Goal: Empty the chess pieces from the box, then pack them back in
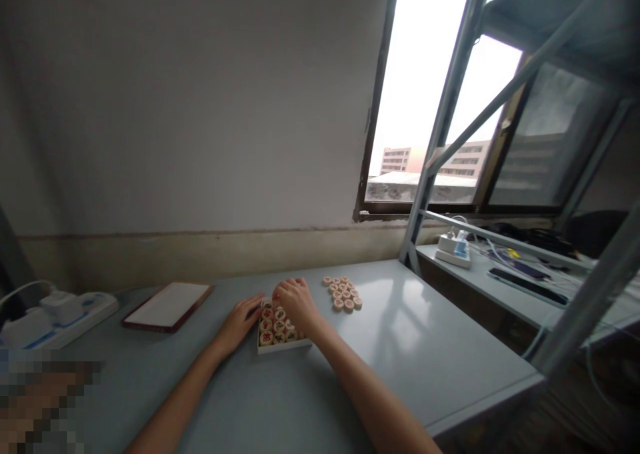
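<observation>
A shallow white box (283, 349) holds rows of round wooden Chinese chess pieces (279, 325) with red and dark characters. Along its left side lies my left hand (239, 324), fingers bent around the far left corner and steadying the edge. My right hand (296, 302) reaches over the box from the right, its fingers pinched together and pointing down at the far row. A chess piece appears to be between those fingertips, mostly hidden by them. Part of the box's right side is covered by this hand. To its right, more loose chess pieces (343, 294) lie grouped on the desk.
A flat lid (173, 305) with a reddish-brown edge and pale inside lies on the grey desk (400, 361) at left. Beyond it is a power strip (95, 304) with plugs. Metal bed-frame bars (425, 181) rise at right, beside another desk holding a phone (527, 287).
</observation>
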Action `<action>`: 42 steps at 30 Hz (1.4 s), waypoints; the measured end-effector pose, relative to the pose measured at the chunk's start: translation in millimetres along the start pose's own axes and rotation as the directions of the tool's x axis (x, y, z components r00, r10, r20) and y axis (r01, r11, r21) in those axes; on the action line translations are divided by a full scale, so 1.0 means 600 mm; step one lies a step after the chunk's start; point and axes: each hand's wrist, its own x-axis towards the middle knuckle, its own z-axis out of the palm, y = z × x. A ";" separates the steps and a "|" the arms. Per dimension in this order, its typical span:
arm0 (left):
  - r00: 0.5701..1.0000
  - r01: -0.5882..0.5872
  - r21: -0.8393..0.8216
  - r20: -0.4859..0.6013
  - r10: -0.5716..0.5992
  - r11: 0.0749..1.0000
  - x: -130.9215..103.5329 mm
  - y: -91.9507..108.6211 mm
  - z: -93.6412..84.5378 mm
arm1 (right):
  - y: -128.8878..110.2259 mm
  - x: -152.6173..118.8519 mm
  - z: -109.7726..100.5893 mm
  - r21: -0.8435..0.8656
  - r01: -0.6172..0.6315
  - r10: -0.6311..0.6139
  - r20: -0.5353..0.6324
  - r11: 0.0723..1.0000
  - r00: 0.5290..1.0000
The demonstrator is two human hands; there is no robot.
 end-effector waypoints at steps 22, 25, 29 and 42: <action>0.999 0.039 0.056 -0.017 -0.038 0.998 -0.004 0.012 -0.002 | 0.036 -0.029 -0.011 0.342 -0.037 -0.011 0.138 0.939 0.990; 0.998 0.054 0.064 -0.014 -0.053 0.997 -0.004 0.013 -0.003 | 0.042 -0.033 -0.011 0.414 -0.055 -0.033 0.202 0.909 0.979; 0.999 0.049 0.063 -0.012 -0.048 0.997 -0.004 0.013 -0.003 | 0.034 -0.035 -0.007 0.454 -0.063 -0.022 0.180 0.889 0.983; 0.999 0.030 0.035 0.019 -0.030 0.999 0.006 -0.003 0.001 | 0.025 -0.031 0.001 0.425 -0.063 0.008 0.130 0.903 0.991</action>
